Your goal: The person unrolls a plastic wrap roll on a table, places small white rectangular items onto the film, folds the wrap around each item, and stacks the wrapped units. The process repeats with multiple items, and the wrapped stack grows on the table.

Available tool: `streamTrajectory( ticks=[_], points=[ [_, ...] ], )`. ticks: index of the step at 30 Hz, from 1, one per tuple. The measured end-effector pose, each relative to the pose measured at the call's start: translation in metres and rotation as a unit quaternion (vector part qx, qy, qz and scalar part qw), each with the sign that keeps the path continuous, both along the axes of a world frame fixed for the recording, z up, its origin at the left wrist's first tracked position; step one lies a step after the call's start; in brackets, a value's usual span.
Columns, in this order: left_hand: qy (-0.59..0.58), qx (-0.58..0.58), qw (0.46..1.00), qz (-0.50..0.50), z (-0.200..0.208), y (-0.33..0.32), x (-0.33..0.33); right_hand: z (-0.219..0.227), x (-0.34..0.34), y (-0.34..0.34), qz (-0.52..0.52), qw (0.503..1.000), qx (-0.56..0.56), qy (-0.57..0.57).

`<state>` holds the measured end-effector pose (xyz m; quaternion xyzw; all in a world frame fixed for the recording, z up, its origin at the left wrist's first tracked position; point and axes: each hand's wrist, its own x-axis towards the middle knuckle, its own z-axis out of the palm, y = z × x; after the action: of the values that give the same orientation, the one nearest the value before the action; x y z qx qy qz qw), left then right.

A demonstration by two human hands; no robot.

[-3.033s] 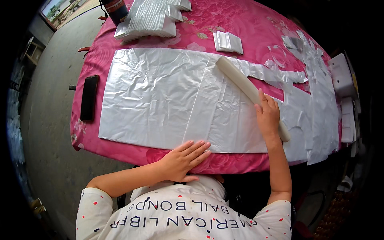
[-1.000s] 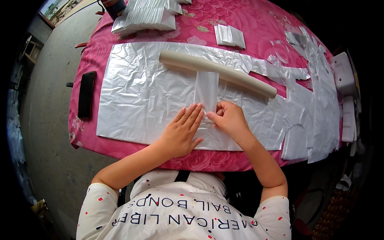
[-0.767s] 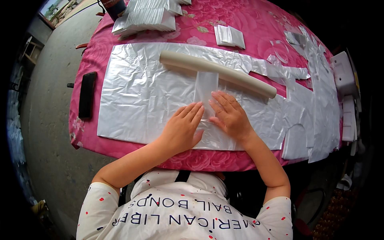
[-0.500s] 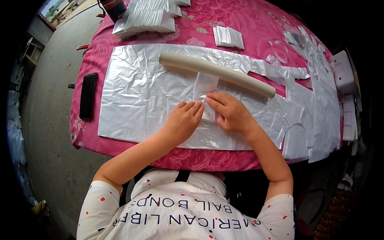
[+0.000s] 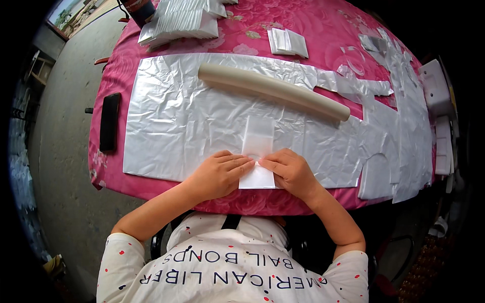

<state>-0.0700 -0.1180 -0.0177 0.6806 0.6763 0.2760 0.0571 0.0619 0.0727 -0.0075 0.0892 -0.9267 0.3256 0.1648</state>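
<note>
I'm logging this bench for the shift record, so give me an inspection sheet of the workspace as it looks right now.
Surface: round table under a pink flowered cloth, largely covered by a silver plastic sheet.
Job's things: small white folded strip on the sheet at the near edge; long beige roll lying across the sheet beyond it.
Clutter: stack of folded silver pieces at the far left, small folded pile, cut silver offcuts at right, black flat object at the left edge.
Grippers: left hand and right hand both pressing flat on the strip, fingertips meeting.
Cables: nothing seen.
Surroundings: grey concrete floor at left.
</note>
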Motion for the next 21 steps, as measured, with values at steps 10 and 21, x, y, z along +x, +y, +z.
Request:
streamTrajectory(
  ticks=[10, 21],
  points=[
    [-0.328, -0.113, 0.89, 0.296, 0.016, 0.04, -0.01, 0.025, -0.039, 0.01, -0.233, 0.836, -0.307, -0.39],
    [0.023, -0.016, 0.986, 0.162, -0.002, 0.052, 0.008, 0.018, -0.053, 0.024, -0.204, 0.804, -0.328, -0.453]
  ],
)
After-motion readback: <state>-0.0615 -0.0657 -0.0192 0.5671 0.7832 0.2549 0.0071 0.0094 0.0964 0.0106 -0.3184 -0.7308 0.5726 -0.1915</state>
